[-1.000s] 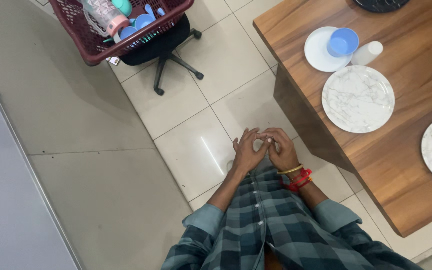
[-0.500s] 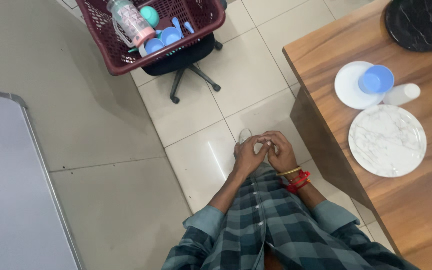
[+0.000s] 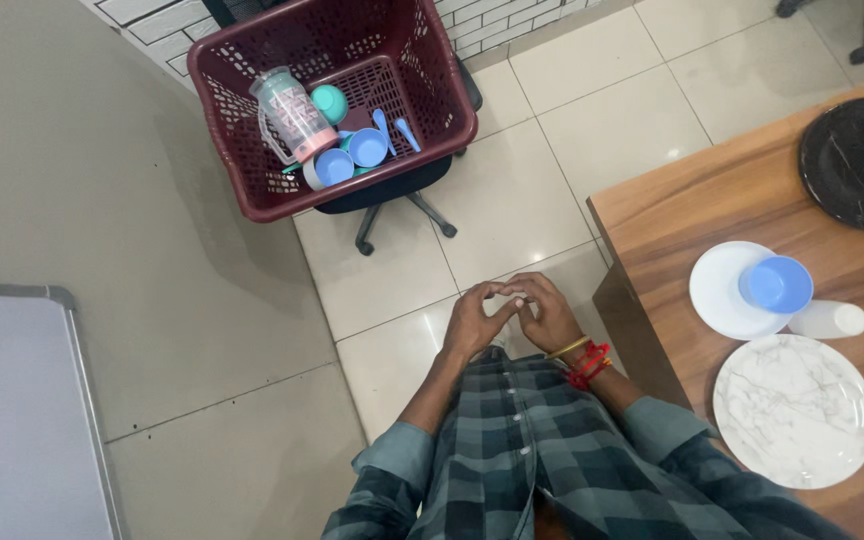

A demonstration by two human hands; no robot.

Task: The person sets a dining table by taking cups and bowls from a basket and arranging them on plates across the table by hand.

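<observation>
Head view: left hand (image 3: 472, 322) and right hand (image 3: 549, 315) joined at fingertips, fingers loosely curled, nothing visibly held. View has tilted up since earlier; maroon basket (image 3: 242, 190) now fully visible ahead, wooden table (image 3: 672, 220) at right.

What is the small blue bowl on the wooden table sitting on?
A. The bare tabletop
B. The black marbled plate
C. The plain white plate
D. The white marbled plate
C: the blue bowl rests on the plain white plate, near the table's edge, with the white marbled plate and the black plate lying apart from it.
</observation>
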